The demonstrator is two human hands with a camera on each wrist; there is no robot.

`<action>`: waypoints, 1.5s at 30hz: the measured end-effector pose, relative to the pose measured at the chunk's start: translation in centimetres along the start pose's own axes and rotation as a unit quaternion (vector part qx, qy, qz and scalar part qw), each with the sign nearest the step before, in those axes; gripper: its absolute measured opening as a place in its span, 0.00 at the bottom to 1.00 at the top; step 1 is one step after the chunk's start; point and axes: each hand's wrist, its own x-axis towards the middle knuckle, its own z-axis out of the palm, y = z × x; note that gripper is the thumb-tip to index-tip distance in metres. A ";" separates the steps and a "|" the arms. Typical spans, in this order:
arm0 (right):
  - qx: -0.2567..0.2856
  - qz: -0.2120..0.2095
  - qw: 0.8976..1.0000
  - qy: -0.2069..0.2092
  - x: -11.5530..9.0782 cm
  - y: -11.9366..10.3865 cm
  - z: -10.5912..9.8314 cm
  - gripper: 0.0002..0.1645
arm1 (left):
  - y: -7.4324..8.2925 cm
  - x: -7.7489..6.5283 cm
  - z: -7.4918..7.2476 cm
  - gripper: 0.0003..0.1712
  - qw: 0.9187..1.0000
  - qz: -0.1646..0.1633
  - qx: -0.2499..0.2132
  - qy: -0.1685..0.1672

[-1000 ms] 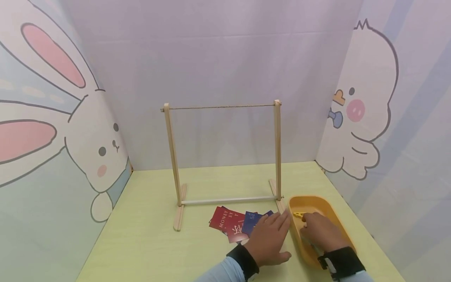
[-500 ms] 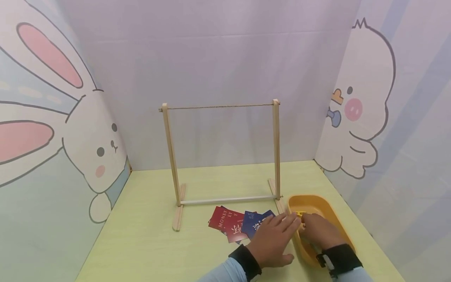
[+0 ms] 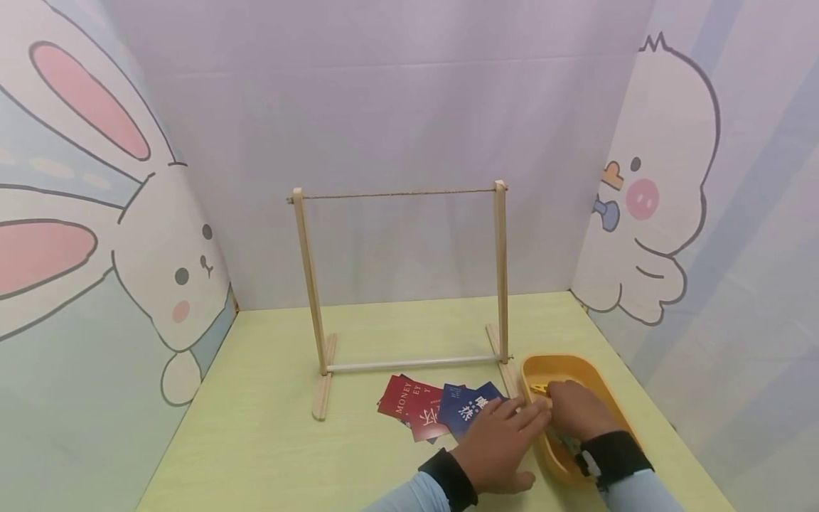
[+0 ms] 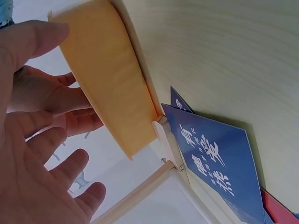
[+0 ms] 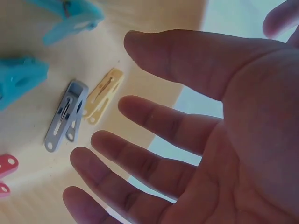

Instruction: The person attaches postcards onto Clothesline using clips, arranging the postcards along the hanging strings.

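In the head view, the right hand [image 3: 582,412] hides its own fingertips and part of the yellow tray [image 3: 563,365]. The left hand [image 3: 499,448] covers the near right portion of the blue cards [image 3: 466,408]; contact between its fingers and the yellow tray cannot be determined. The blue cards partly conceal the red cards [image 3: 416,409]. In the right wrist view, the left edge cuts off the red clip [image 5: 6,167] and one teal clip [image 5: 21,77]; the top edge cuts off another teal clip [image 5: 74,24]. In the left wrist view, the yellow tray's wall conceals the right fingertips.
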 end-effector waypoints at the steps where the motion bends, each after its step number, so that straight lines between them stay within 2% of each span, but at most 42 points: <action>1: -0.006 -0.003 1.000 0.003 0.1 0.1 0.0 0.12 | 0.0 0.0 0.0 0.61 1.000 0.001 0.001 -0.003; 5: -0.008 0.001 1.000 -0.004 0.3 0.3 0.0 0.14 | 0.1 -0.1 0.2 0.58 1.000 0.005 -0.003 -0.013; 10: 0.015 0.018 0.999 -0.023 0.3 0.3 0.2 0.15 | 0.1 -0.3 0.5 0.56 1.000 0.013 -0.010 -0.023; 17: 0.003 0.000 1.000 0.005 0.5 0.5 0.6 0.12 | 0.3 -0.4 0.7 0.53 1.000 0.019 0.002 -0.024; 23: 0.000 -0.024 1.000 0.019 0.8 0.8 0.9 0.03 | 0.4 -0.5 0.8 0.52 0.999 0.021 -0.002 -0.038; 30: -0.008 -0.029 0.999 0.029 1.1 1.2 1.5 0.10 | 0.5 -0.6 1.4 0.51 0.998 0.019 -0.005 -0.056; 35: -0.019 -0.034 0.999 0.036 1.1 1.3 1.5 0.11 | 0.5 -0.7 1.3 0.50 0.998 0.021 -0.014 -0.059; 42: -0.012 -0.014 1.000 0.021 1.3 1.6 1.5 0.09 | 0.5 -0.7 1.2 0.50 0.998 0.021 -0.018 -0.065; 45: -0.023 -0.011 0.999 0.030 1.4 1.8 1.5 0.07 | 0.5 -0.7 1.2 0.51 0.998 0.020 -0.020 -0.064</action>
